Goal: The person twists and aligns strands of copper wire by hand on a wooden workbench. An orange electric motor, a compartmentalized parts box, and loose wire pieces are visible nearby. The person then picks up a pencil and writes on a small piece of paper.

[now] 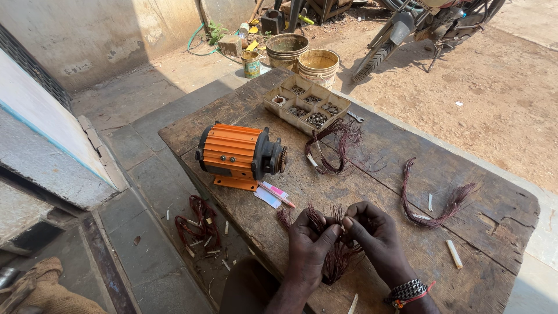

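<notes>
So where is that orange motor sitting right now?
The orange motor sits on the left part of the wooden table, beyond the left hand and near the compartment tray.

Orange motor (235, 154), compartment tray (279, 109) of small parts, 2 buckets (302, 58), motorcycle (418, 26)

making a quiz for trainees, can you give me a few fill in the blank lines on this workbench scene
1. Both hands, left hand and right hand, hold a bundle of ____ wire.
2. The motor on the wooden bench has an ____ body.
3. The compartment tray lies ____ the motor, as the camera sees it.
4. Two ____ stand on the ground past the bench.

Missing words: copper; orange; beyond; buckets
</notes>
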